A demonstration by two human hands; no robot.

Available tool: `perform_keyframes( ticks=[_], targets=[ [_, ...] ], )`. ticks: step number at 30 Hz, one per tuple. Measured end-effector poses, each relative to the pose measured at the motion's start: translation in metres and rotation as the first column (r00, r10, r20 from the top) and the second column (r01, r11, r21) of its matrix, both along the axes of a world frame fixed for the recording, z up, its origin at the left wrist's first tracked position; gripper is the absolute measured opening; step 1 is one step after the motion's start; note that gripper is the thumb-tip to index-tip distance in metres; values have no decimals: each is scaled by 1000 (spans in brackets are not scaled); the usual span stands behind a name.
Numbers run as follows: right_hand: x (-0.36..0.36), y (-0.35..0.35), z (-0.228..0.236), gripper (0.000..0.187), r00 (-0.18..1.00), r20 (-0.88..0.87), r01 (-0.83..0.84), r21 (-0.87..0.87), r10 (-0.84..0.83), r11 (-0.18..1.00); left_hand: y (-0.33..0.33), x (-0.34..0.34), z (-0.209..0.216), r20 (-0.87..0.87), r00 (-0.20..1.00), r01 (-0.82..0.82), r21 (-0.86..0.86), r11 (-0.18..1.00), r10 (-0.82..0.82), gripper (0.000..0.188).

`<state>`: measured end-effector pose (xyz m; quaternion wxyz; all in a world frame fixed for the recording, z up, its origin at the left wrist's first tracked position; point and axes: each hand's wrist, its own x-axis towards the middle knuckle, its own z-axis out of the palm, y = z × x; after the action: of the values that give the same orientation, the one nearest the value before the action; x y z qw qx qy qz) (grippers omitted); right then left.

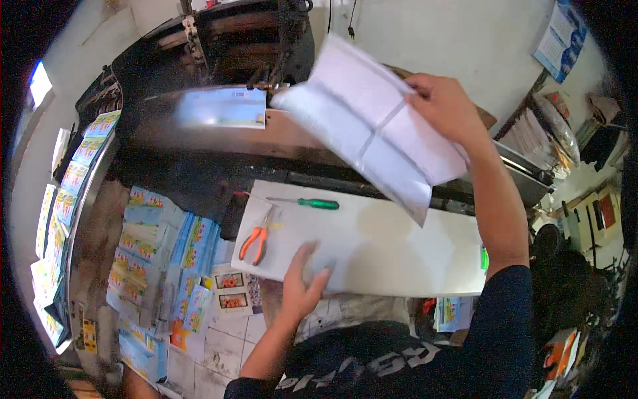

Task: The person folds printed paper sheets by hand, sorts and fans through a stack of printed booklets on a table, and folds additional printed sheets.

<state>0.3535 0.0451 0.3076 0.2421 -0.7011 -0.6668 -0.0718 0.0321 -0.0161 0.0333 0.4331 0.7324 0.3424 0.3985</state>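
My right hand [446, 110] is raised at the upper right and pinches the edge of an opened folded paper sheet [372, 123]. Pale pages with a grey cross-shaped band face me, and the sheet tilts down to the right. Below, my left hand [306, 279] hovers at the front edge of a white board [392, 246], fingers apart and nothing in them; it is slightly blurred. Close to it on the board lie pliers with orange handles [254, 243]. A green-handled screwdriver [318, 203] rests along the board's far side.
A dark machine [219, 50] with a brown worktop [299, 136] stands ahead, a light-blue printed sheet [222, 108] on it. Stacked printed booklets [143, 246] fill the left; more line a curved rack [66, 199]. Papers and bags [548, 130] crowd the right.
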Motion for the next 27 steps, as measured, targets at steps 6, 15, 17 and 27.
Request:
perform_keyframes(
  ticks=[6,15,17,27],
  targets=[
    [-65,-21,-19,32,955,-54,-295,-312,293,903,-5,25,79,617,757,343,-656,672,216,62],
    [-26,-14,-17,36,820,-539,-427,-357,190,830,-23,18,84,775,553,413,-574,707,306,39],
    [-22,-13,-18,37,696,-693,-523,-310,188,794,-20,20,82,778,555,420,-568,708,294,40],
    [25,16,-25,33,885,430,-50,468,-178,882,-14,6,38,448,875,210,-696,687,187,37]
  ],
)
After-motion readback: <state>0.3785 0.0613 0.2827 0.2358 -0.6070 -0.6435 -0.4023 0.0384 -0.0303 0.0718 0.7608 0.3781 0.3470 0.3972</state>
